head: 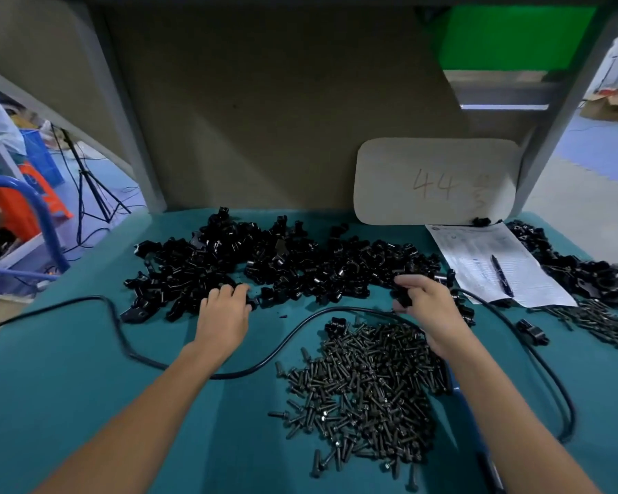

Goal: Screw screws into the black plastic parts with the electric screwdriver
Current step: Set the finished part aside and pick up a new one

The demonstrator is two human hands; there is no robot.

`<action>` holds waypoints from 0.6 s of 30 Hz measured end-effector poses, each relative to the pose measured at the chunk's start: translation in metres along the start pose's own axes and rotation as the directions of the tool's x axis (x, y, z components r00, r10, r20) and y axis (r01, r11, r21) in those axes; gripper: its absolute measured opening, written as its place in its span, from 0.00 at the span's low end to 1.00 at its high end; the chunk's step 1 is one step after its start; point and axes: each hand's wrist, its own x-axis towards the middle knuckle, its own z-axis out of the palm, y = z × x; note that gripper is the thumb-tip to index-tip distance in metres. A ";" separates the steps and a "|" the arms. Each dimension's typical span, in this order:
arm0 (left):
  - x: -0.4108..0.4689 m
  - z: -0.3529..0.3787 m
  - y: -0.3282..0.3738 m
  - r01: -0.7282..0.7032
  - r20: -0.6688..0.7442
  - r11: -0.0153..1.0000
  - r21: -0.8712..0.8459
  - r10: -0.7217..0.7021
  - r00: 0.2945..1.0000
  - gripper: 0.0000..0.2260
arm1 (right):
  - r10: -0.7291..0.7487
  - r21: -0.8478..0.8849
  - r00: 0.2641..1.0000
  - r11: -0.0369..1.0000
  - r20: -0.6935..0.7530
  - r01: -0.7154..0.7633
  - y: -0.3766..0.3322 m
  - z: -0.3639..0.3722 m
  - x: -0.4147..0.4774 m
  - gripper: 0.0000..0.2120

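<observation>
A wide heap of black plastic parts [282,262] lies across the back of the green table [86,386]. My left hand [225,315] reaches into the heap's front edge, fingers curled over a part there. My right hand [432,311] holds one black plastic part [404,297] pinched between thumb and fingers, just in front of the heap. A big pile of dark screws [368,386] sits near the front, under my right forearm. No electric screwdriver shows, only a black cable [179,365] looping over the table.
A paper form with a pen [502,276] lies at the right, beside more black parts [578,272] and a smaller scatter of screws [600,322]. A card marked 44 [436,181] leans on the back wall. A single part [532,331] lies apart.
</observation>
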 end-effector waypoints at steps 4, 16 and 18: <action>-0.005 -0.010 0.004 0.087 0.030 0.916 -0.393 -0.081 0.996 0.16 | 0.139 0.677 0.951 0.675 0.274 -0.294 0.002 0.005 -0.048 0.11; -0.077 -0.042 0.052 0.499 0.510 -0.337 -0.798 0.062 0.858 0.10 | 0.079 0.614 0.931 0.732 0.356 -0.296 0.028 0.028 -0.125 0.16; -0.085 -0.043 0.056 0.489 0.486 -0.206 -0.847 0.068 0.871 0.11 | 0.053 0.610 0.927 0.739 0.371 -0.286 0.032 0.029 -0.131 0.12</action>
